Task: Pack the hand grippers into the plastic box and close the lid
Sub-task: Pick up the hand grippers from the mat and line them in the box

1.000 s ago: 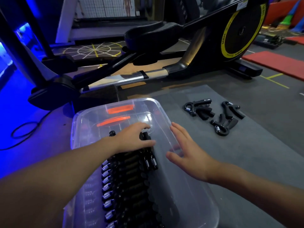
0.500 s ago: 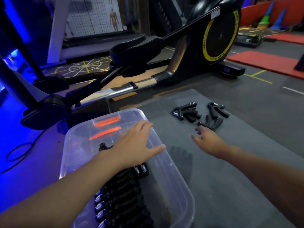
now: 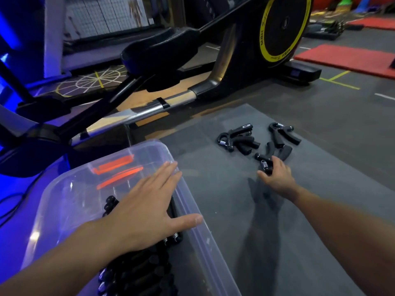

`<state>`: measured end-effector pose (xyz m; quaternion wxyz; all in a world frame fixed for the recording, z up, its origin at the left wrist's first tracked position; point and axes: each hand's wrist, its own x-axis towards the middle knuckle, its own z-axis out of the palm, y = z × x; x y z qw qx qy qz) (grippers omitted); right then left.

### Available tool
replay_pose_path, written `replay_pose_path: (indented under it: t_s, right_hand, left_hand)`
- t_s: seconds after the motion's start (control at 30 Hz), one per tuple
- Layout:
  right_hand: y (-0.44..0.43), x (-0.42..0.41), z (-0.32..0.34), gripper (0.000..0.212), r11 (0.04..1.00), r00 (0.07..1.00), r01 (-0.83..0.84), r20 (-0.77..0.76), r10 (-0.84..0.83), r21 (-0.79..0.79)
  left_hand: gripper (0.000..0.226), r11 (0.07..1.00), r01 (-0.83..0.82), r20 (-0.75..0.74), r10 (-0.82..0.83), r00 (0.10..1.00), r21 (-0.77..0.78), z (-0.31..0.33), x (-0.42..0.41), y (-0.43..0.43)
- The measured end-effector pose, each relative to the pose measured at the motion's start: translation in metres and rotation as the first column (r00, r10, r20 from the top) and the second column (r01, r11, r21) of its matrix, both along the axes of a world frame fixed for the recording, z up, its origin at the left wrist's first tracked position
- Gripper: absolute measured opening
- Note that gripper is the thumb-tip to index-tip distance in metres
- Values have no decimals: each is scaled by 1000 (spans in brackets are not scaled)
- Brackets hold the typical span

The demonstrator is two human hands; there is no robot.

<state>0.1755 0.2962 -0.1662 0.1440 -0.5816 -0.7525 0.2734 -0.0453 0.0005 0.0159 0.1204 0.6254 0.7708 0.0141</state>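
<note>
A clear plastic box stands on the grey mat at lower left, with a row of black hand grippers packed inside. My left hand hovers flat over the box, fingers spread and straight. My right hand reaches out to the right and curls its fingers round the nearest black hand gripper lying on the mat. Beyond it lie a pair of stacked hand grippers and one more hand gripper. No lid is in view.
The grey mat covers the floor under the box and loose grippers. A black elliptical trainer with a yellow-ringed flywheel stands just behind. Red mats lie at far right. A cable runs along the left floor.
My right hand has gone from beside the box out to the loose grippers and closed round the nearest one. My left hand lifted off the packed row and now hovers flat.
</note>
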Motion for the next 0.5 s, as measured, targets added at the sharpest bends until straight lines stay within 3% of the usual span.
replay_pose_path:
  t_s: [0.37, 0.5]
  right_hand:
    - [19, 4, -4, 87, 997, 973, -78, 218, 79, -11]
    - [25, 8, 2, 98, 989, 964, -116, 228, 135, -96]
  left_hand:
    - [117, 996, -3, -7, 2, 1000, -85, 2, 3, 6]
    - [118, 996, -16, 23, 18, 1000, -86, 0, 3, 3]
